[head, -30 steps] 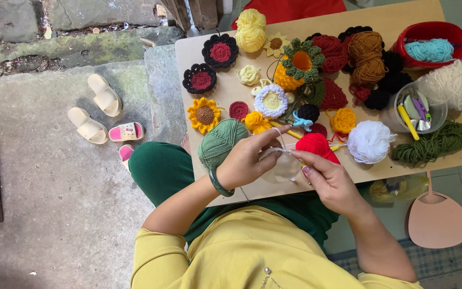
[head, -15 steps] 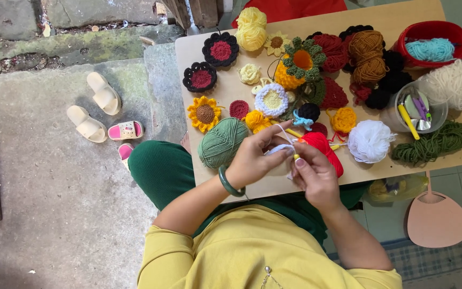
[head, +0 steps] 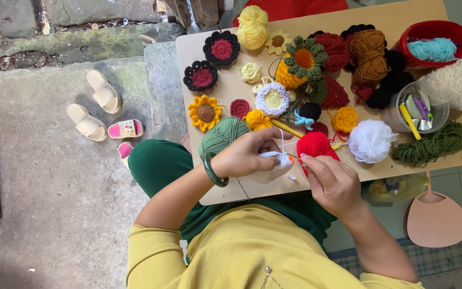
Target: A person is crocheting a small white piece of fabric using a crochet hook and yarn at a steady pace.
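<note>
A small white crochet piece [head: 276, 159] sits just below the middle of the frame, over the near edge of the desk [head: 225, 190]. The left hand [head: 247, 152] is curled around it, fingers pressed together on the piece, with a green bangle [head: 213, 172] on the wrist. The right hand [head: 332, 182] comes in from the lower right, its fingertips pinched together on a thin crochet hook [head: 294, 157] whose tip meets the white piece. A strand of white yarn rises from the piece toward the middle of the desk.

Just beside the left hand, to its upper left, lies a green yarn ball [head: 221, 135]; just above the right hand lies a red yarn ball [head: 315, 144]. Right of that is a fluffy white ball [head: 371, 141], then a bundle of dark green yarn [head: 437, 143] at the right edge. Crocheted flowers spread across the upper desk, among them a yellow sunflower [head: 205, 112] and a white-rimmed flower [head: 272, 99]. A red bowl [head: 435, 28] with turquoise yarn stands in the upper right, with a clear tub of tools [head: 417, 109] below it.

On the concrete floor at the left lie pale slippers [head: 94, 106] and small pink sandals [head: 125, 129].
</note>
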